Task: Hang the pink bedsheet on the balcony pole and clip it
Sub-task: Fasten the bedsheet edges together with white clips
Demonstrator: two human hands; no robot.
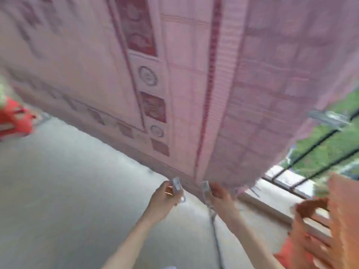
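The pink bedsheet (184, 78), patterned with dark red squares and stripes, fills the upper part of the head view and hangs down toward me. My left hand (165, 199) holds a pale clip (176, 185) at the sheet's edge. My right hand (221, 195) grips the sheet's edge beside a second pale clip (206, 189). A thin pole or cord (214, 226) runs from that clip toward me. The frame is blurred, so whether either clip bites the cloth is unclear.
An orange cloth (338, 220) hangs at the right, partly over a ledge (272, 202). Dark railing bars (320, 144) and greenery lie beyond. Something red (13, 117) sits at the far left. Grey surface (58, 191) lies behind my arms.
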